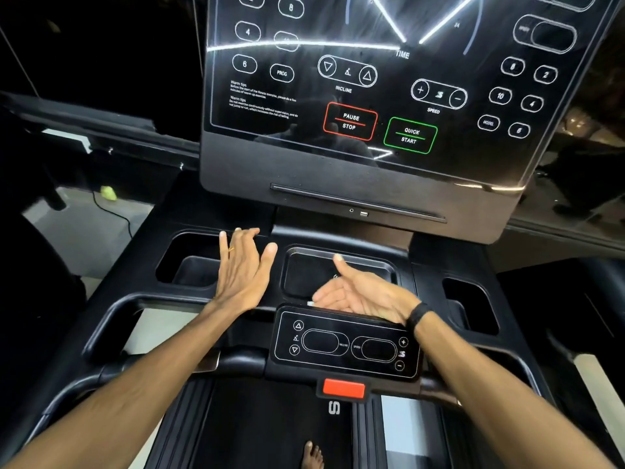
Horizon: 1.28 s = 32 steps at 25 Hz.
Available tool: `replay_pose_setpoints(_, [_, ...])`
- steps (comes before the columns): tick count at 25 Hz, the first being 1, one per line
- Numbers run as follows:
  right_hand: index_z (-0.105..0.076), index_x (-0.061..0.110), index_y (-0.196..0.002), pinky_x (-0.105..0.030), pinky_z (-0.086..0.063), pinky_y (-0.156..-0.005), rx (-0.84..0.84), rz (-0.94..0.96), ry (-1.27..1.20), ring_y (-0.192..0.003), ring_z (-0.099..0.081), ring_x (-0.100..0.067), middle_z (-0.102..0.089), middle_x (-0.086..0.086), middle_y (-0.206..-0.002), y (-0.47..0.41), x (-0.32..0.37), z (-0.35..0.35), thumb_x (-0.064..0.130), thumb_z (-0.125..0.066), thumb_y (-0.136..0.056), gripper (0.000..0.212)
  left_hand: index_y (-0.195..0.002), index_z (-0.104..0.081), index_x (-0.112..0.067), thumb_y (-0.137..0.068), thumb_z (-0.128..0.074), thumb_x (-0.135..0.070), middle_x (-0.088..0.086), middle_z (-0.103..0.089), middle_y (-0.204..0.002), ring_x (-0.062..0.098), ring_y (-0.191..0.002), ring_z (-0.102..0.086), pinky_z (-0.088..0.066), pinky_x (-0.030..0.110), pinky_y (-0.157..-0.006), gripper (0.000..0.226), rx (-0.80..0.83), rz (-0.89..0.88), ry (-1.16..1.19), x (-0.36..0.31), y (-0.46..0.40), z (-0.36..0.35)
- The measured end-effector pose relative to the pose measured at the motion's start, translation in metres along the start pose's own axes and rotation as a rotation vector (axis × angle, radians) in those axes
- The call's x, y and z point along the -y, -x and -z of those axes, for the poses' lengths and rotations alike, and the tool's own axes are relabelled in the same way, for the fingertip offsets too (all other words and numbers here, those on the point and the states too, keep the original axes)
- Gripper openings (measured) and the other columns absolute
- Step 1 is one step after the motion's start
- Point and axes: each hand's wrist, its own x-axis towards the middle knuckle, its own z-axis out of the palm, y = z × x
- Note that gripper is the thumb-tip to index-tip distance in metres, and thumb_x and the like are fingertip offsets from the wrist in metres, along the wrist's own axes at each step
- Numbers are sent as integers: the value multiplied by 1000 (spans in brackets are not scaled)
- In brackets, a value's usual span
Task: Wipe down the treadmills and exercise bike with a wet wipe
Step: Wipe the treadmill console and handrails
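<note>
My fingers [236, 242] are straight on both hands and hold nothing: my left hand [241, 272] lies flat at the console tray's left edge beside the cup holder [189, 262], my right hand [358, 292] hangs palm-up over the centre tray [304, 265]. No wet wipe shows anywhere. I judge the treadmill [345, 346] unwiped, with everything else still to do.

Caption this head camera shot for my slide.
Both open hands, left and right, hover over the treadmill console, no wipe visible.
</note>
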Motion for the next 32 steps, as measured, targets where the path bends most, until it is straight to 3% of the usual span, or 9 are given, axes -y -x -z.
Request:
replay_pose_setpoints(2, [-74, 3, -101, -28, -47, -90, -26, -33, -27, -95, -68, -21, -74, -15, -105, 15, -13, 26, 71, -16, -94, 90, -139, -41, 1, -98, -19, -54, 17, -48, -138, 31, -140, -37, 2, 46, -125, 73, 8, -64, -71, -4, -6, -5])
replay_pose_setpoints(8, [-69, -4, -101, -22, -55, -61, -239, -79, -126, -76, -71, -23, -73, -24, -97, 73, -39, 79, 68, -20, -94, 87, -134, -44, 3, -101, -22, -52, 19, -50, -131, 36, -133, -43, -9, 54, -124, 68, 16, -168, -186, -2, -5, -13])
replay_pose_setpoints(12, [-64, -9, -111, -24, -57, -74, -502, 256, -10, -82, -68, -26, -75, -14, -90, 80, -66, 73, 29, -52, -97, 43, -133, -44, 2, -102, -21, -53, 20, -50, -132, 39, -135, -41, -10, 55, -123, 67, -12, -180, -179, -2, -5, -12])
replay_pose_setpoints(15, [-73, 11, -107, -28, -54, -91, -680, 510, 309, -102, -69, -16, -75, -2, -109, 88, -101, 64, 5, -60, -97, 17, -133, -44, 2, -103, -17, -54, 21, -50, -133, 39, -135, -41, -10, 54, -123, 69, -19, -166, -184, -2, -3, -10])
replay_pose_setpoints(18, [-65, 26, -131, -29, -35, -116, -723, 542, 681, -139, -48, -18, -54, 6, -147, 104, -122, 57, 38, -47, -104, 35, -133, -44, 3, -103, -18, -53, 20, -50, -133, 38, -136, -41, -9, 54, -123, 69, -26, -143, -194, -2, -3, -10])
replay_pose_setpoints(20, [-33, 20, -157, -33, -12, -126, -586, 485, 995, -154, -18, -16, -23, 3, -166, 110, -125, 52, 54, -22, -106, 62, -134, -44, 2, -103, -18, -53, 19, -49, -134, 37, -137, -40, -8, 54, -124, 68, -22, -144, -192, -2, -3, -11])
replay_pose_setpoints(22, [-9, 16, -161, -37, -2, -126, -552, 436, 1225, -156, -2, -15, -2, 1, -169, 104, -119, 56, 53, -13, -105, 68, -134, -44, 2, -103, -19, -53, 19, -49, -134, 37, -137, -40, -8, 54, -124, 68, -28, -151, -204, -3, -4, -11])
replay_pose_setpoints(28, [6, 16, -160, -17, 15, -118, -581, 252, 1224, -147, 25, 1, 14, 2, -166, 44, -68, 94, 76, 8, -90, 92, -134, -43, 3, -103, -19, -52, 19, -49, -134, 38, -137, -40, -7, 55, -124, 67, -38, -158, -201, -3, -4, -11])
replay_pose_setpoints(32, [6, 12, -160, -29, 7, -125, -553, 273, 1283, -148, 24, -2, 16, -1, -166, 36, -63, 97, 75, 4, -92, 92, -134, -44, 3, -103, -17, -53, 20, -50, -134, 37, -136, -41, -7, 55, -124, 70, -44, -141, -195, -2, -2, -10])
